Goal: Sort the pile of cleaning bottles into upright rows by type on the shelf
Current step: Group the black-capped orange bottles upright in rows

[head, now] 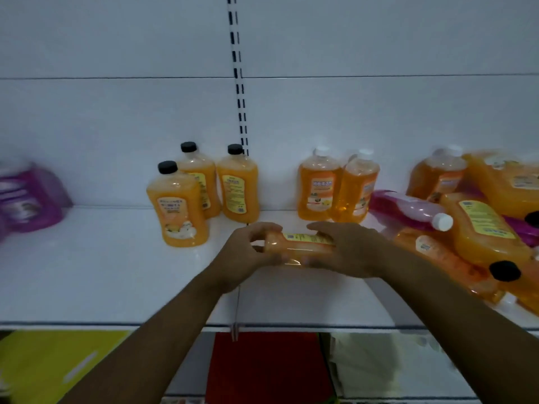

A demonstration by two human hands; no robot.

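Note:
I hold one orange bottle sideways over the white shelf, between my left hand at its neck end and my right hand at its base. Its cap is hidden by my left fingers. Three black-capped orange bottles stand upright behind and to the left. Two white-capped orange bottles stand upright behind my hands. At the right lies a pile of orange bottles, with a pink white-capped bottle lying on its side among them.
Purple bottles, blurred, stand at the shelf's far left. A slotted upright runs up the white back panel. Below the shelf edge are yellow, red and white packages on a lower level.

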